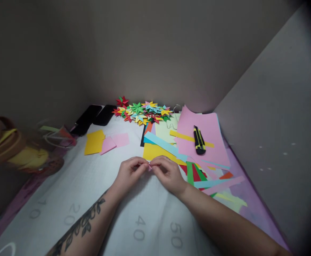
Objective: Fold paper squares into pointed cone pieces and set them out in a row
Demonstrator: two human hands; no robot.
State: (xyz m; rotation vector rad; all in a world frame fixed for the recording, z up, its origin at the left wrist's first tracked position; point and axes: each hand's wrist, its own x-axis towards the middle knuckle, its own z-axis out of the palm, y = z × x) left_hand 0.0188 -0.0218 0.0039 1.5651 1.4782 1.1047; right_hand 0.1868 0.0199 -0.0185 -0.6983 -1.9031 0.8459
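We note a heap of finished paper stars (142, 113) at 12 o'clock on the counter (65, 199); many loose sheets (206, 142) lie uncut at 2 o'clock, so we judge the work midway. Left hand (129, 174) and right hand (168, 174) each pinch a small pink paper piece (149, 166), creased, centre, just above the counter.

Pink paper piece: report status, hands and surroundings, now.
Left hand and right hand both pinching pink paper piece. Held just above table. Nothing between hands; paper sheets beyond.
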